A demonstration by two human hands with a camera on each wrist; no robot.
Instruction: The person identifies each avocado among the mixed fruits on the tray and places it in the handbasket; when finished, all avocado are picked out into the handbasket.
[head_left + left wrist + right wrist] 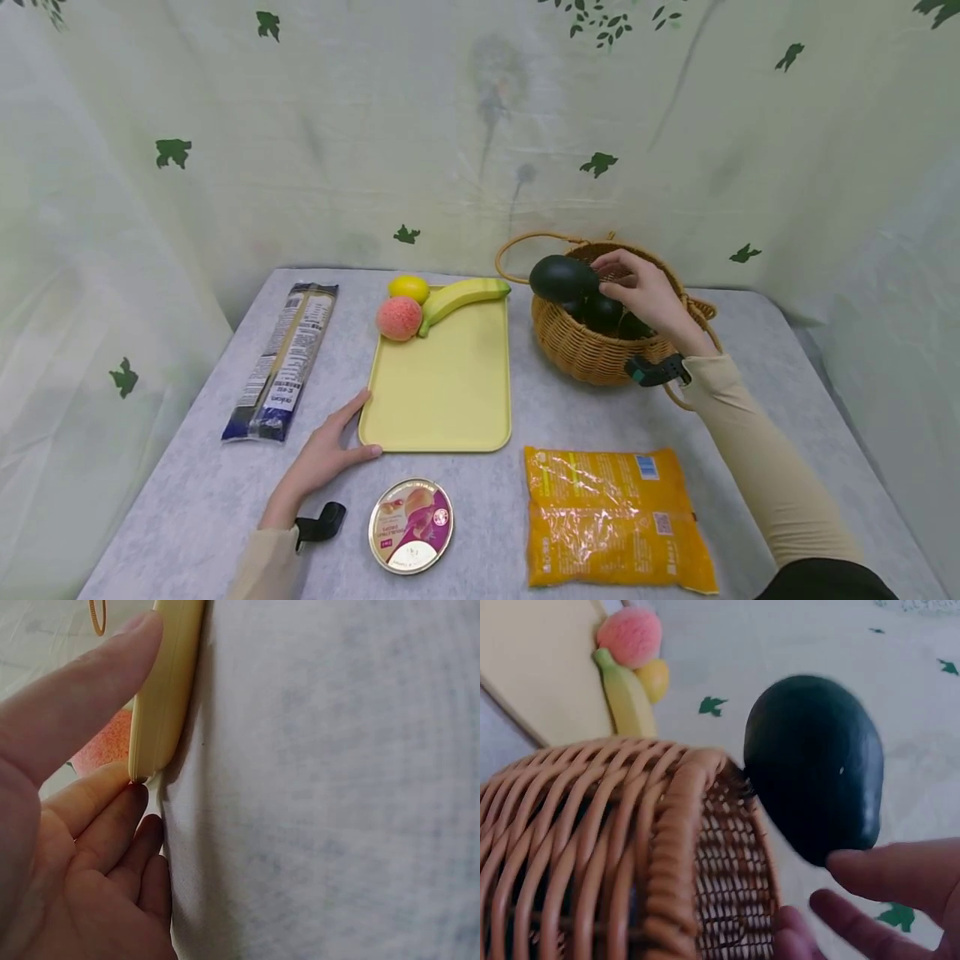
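My right hand point(647, 293) pinches one end of a dark green avocado point(561, 278) over the left side of a wicker basket point(576, 353). In the right wrist view the avocado point(814, 761) is clear of the basket rim, with my thumb at its narrow end. More dark round fruit point(602, 315) lies inside the basket. My left hand point(321, 457) rests at the near left corner of a yellow tray point(442, 387), forefinger along the left side and thumb at the front edge. A banana point(467, 295), a peach point(399, 318) and a lemon point(408, 288) sit together at the tray's far end.
A long, printed packet point(281, 362) lies left of the tray. Nearer the front are a round tin point(411, 527) and an orange plastic bag point(617, 518). The basket's loop handle point(517, 242) sticks out to the left. A patterned curtain point(337, 125) hangs behind the table.
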